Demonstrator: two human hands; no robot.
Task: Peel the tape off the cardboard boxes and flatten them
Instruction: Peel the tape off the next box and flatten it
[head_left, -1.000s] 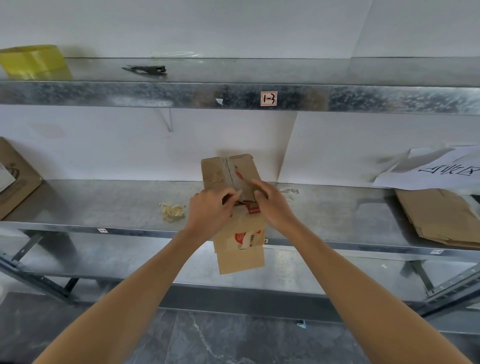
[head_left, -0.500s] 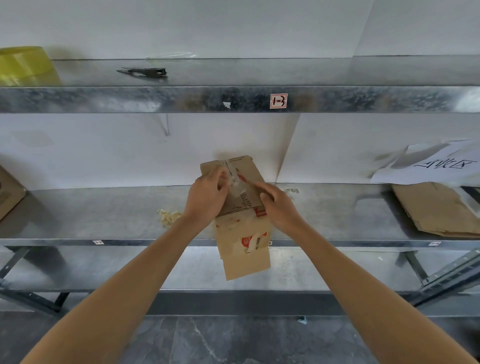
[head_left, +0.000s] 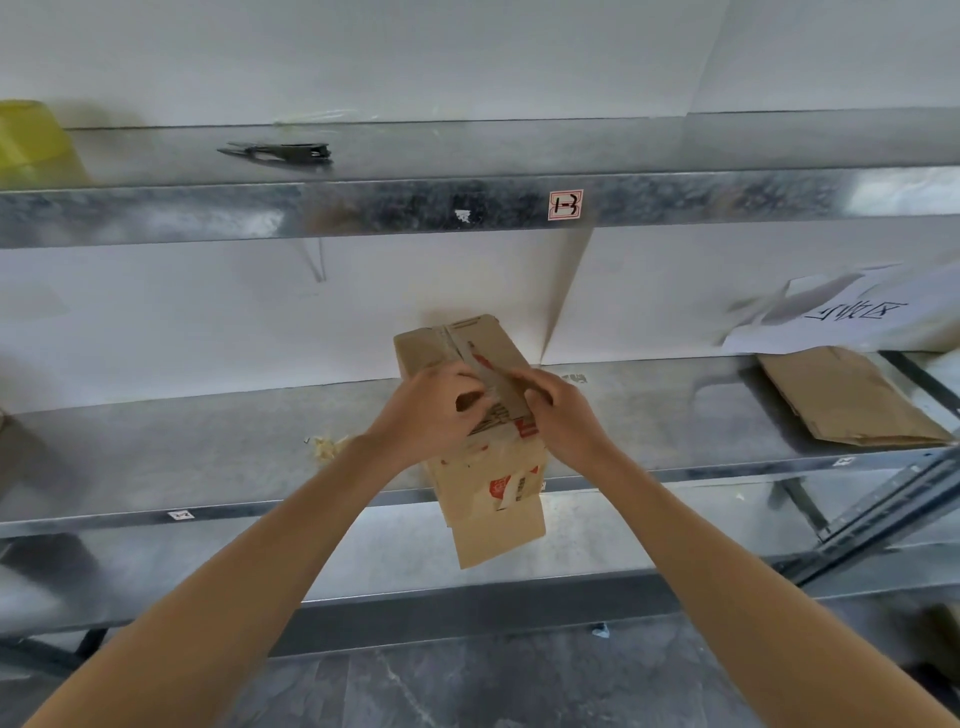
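You are holding the cardboard box (head_left: 488, 483) at the front edge of the steel shelf (head_left: 208, 467), left hand (head_left: 431, 410) pinching the tape strip (head_left: 485, 364) along its top seam, right hand (head_left: 563, 415) clamping the box from 3 o'clock. Yanking sharply is risking a snapped strip, leaving remnants.

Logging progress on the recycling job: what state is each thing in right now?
cardboard box: formed, not flattened, held in front of the shelf
tape strip: stuck along the top seam
left hand: fingers pinch the tape strip
right hand: grips the cardboard box
flattened cardboard: lying flat on the shelf
tape wad: crumpled, loose on the shelf
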